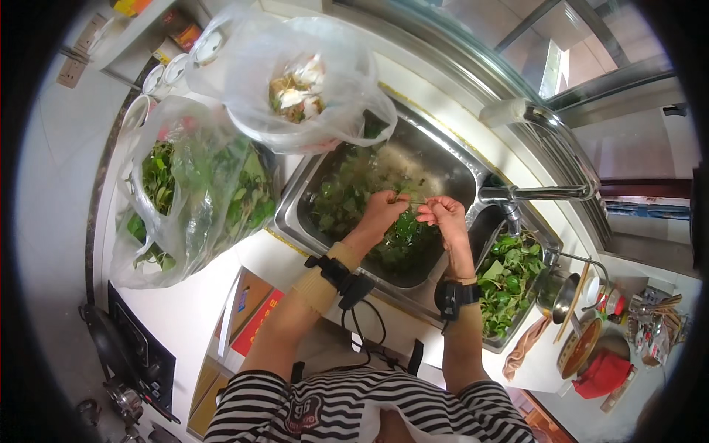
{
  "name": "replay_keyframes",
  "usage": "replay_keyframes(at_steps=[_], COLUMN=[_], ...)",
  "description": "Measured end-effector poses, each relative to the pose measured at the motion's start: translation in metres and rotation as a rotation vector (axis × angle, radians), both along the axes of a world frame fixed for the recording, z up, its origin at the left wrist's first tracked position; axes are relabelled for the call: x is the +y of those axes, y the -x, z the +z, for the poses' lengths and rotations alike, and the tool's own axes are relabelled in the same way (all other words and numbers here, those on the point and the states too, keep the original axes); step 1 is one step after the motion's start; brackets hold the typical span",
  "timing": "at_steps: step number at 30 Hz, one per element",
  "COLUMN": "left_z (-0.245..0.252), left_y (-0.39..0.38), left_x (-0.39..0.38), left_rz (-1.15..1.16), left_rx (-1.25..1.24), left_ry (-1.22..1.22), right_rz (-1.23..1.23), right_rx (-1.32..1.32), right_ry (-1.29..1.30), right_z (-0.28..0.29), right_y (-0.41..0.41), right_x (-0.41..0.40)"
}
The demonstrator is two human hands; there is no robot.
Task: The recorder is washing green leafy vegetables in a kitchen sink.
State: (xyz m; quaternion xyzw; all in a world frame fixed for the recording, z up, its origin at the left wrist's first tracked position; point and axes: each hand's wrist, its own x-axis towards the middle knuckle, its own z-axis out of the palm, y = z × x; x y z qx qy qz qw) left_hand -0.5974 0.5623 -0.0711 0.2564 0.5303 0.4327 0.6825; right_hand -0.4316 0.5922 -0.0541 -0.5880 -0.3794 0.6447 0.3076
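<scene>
Over the larger basin of a stainless steel sink (289,217), my left hand (385,213) pinches a thin green plant stem (412,201). The fingers of my right hand (446,215) are closed at the stem's other end, close beside the left. Beneath both hands, leafy greens (338,207) float in cloudy water in that basin. More leafy greens (507,282) fill the smaller basin, to the right of my right hand. Both wrists carry black strapped devices.
A clear plastic bag of greens (202,194) stands left on the counter. A bag-lined container with scraps (299,91) overlaps the sink's far left corner. The chrome faucet (548,192) reaches in from the right. Pots, a red cloth (602,374) and a wok (113,338) lie farther out.
</scene>
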Motion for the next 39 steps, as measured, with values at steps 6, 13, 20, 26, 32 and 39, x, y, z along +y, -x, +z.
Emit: replay_keyframes(at_steps=[6,13,20,26,32,39], left_z=[-0.002,-0.002,0.009,0.006,0.004,-0.007], left_y=[-0.013,-0.011,-0.008,-0.012,-0.002,-0.005], left_x=[0.008,0.012,0.013,0.017,0.015,0.015], left_rz=[-0.035,-0.086,-0.138,-0.191,-0.140,-0.076], left_rx=[-0.011,0.061,0.023,-0.077,-0.132,-0.151], left_ry=[-0.113,-0.097,-0.105,-0.082,-0.037,-0.029], right_rz=[0.033,0.378,0.603,0.052,-0.192,0.129], right_rx=[-0.206,-1.043,-0.881,-0.445,-0.254,-0.048], right_ry=[-0.263,-1.081,-1.151,-0.729,-0.421,-0.121], right_z=[0.020,0.040,0.022,-0.015,-0.049,-0.020], right_y=[0.003,-0.002,-0.012,-0.009,-0.045,-0.007], right_x=[0.005,0.001,0.000,-0.004,0.002,-0.017])
